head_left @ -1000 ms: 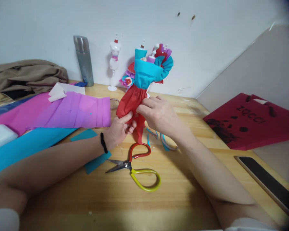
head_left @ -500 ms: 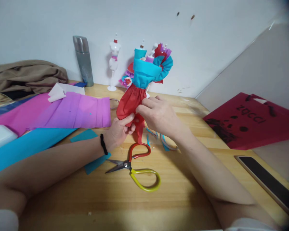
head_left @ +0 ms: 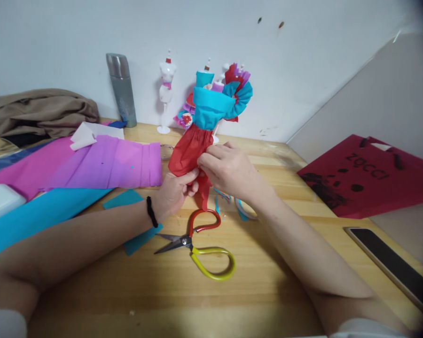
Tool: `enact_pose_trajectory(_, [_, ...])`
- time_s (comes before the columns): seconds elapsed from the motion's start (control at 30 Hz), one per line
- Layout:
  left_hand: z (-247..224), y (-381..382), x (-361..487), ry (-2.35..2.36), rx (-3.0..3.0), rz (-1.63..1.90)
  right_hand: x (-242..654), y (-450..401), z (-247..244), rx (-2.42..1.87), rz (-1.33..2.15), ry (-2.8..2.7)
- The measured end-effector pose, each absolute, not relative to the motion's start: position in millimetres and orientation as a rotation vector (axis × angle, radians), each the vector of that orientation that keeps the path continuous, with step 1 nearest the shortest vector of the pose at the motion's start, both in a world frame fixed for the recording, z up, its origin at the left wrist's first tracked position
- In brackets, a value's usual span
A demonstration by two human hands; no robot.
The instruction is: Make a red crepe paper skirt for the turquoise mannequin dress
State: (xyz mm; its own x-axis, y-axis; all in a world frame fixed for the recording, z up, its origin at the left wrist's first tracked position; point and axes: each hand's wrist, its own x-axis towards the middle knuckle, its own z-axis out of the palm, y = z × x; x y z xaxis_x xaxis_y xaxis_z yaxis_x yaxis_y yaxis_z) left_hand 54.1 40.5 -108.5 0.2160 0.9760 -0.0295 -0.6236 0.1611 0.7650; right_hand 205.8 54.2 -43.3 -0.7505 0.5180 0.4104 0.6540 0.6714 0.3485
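Note:
A small paper dress stands in front of me, with a blue bodice point(head_left: 211, 105) and a gathered red skirt point(head_left: 186, 151). It seems to sit on a mini mannequin, mostly hidden by the paper. My left hand point(head_left: 174, 192) pinches the skirt's lower edge between thumb and fingers. At the skirt's right side, my right hand point(head_left: 229, 169) is closed on the red paper, its fingertips partly hidden. A pointed red tail of the paper hangs below. Scissors point(head_left: 185, 241) with one red and one yellow handle lie spread on the table just beneath.
Purple crepe paper point(head_left: 105, 162) and blue paper point(head_left: 49, 213) lie at left. Behind stand a white mini mannequin point(head_left: 167, 84) and a grey bottle point(head_left: 121, 91). A tape roll point(head_left: 245, 211), a phone point(head_left: 391, 267) and a red bag point(head_left: 370, 180) are at right.
The skirt's lower part has shifted very slightly left, and my right fingers have moved a little on the red paper. Everything else keeps its place.

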Motion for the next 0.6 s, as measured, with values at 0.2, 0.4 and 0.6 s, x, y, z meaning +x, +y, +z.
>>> enact_pose_trajectory(0.2, [-108.0, 41.2, 53.7, 0.59, 0.725, 1.271, 206.5, 53.4, -42.4, -0.934, -0.655, -2.626])
enact_pose_trajectory(0.4, [-110.5, 42.8, 53.9, 0.558, 0.738, 1.302, 207.6, 55.0, -44.6, -0.909, -0.579, -2.609])
enact_pose_trajectory(0.6, [-112.1, 44.9, 53.9, 0.563, 0.75, 1.302, 208.7, 55.9, -45.3, -0.855, -0.518, -2.618])
